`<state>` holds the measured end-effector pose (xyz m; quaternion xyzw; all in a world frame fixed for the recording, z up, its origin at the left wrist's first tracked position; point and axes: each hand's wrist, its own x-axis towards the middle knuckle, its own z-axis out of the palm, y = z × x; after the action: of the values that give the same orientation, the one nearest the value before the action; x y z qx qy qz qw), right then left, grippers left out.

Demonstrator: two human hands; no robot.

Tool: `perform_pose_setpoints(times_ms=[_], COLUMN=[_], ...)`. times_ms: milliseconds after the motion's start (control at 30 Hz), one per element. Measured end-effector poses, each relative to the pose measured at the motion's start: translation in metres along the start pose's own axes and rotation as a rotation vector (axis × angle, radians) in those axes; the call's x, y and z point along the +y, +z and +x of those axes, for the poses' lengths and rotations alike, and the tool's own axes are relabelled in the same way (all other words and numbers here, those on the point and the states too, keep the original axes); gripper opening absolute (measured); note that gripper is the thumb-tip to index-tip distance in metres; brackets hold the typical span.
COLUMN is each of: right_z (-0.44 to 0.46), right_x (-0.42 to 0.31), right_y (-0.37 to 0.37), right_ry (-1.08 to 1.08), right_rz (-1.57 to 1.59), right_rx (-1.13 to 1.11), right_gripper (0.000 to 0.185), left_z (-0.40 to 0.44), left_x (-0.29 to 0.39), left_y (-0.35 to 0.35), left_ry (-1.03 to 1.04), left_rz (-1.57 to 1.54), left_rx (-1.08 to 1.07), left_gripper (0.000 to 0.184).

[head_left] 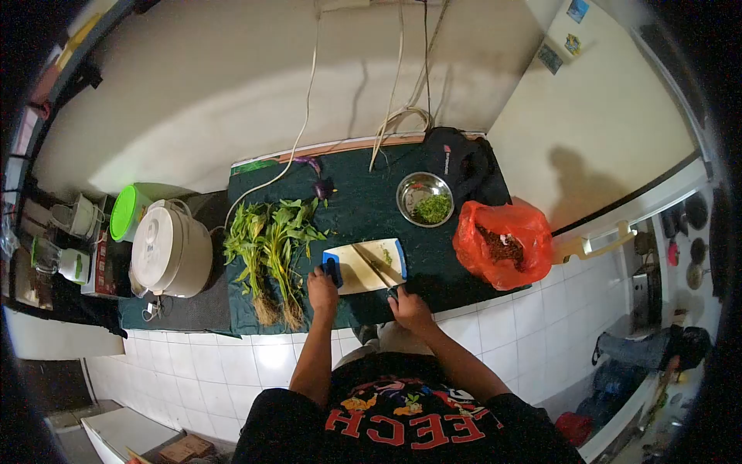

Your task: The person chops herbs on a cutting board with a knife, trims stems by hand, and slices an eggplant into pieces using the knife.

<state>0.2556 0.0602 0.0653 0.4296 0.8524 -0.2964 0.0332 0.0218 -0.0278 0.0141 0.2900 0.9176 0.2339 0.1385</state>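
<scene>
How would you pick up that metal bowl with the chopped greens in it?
I'd grip the left rim of the metal bowl, coming from the left. The raised rim gives an edge to pinch, and the chopped greens lie toward the right and near side, leaving room for fingers. The black bag crowds its right side.

A rice cooker (pixel 171 249) and tub (pixel 127 213) stand at nine o'clock, cables (pixel 315 54) hang at twelve, a bag (pixel 461 166) and fridge (pixel 610 108) at two.
</scene>
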Motion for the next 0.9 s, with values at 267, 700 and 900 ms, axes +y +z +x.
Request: perform_pose_setpoints(times_ms=[267,700,900], right_z=[-0.018,0.0,0.042], right_x=[0.016,-0.008,-0.008], right_y=[-0.018,-0.102,-0.129], right_ry=[-0.027,-0.253,-0.217], right_rz=[0.107,0.068,0.187], right_rx=[-0.151,-0.173,0.184], right_gripper=[0.044,0.039,0.035], left_z=[0.012,-0.006,0.026], left_x=[0.016,0.022,0.139], left_y=[-0.026,-0.019,-0.046], left_ry=[-0.124,-0.474,-0.312], left_rz=[-0.063,-1.461,-1.328], left_rx=[-0.213,0.092,0.248], left_gripper=[0.035,0.041,0.04])
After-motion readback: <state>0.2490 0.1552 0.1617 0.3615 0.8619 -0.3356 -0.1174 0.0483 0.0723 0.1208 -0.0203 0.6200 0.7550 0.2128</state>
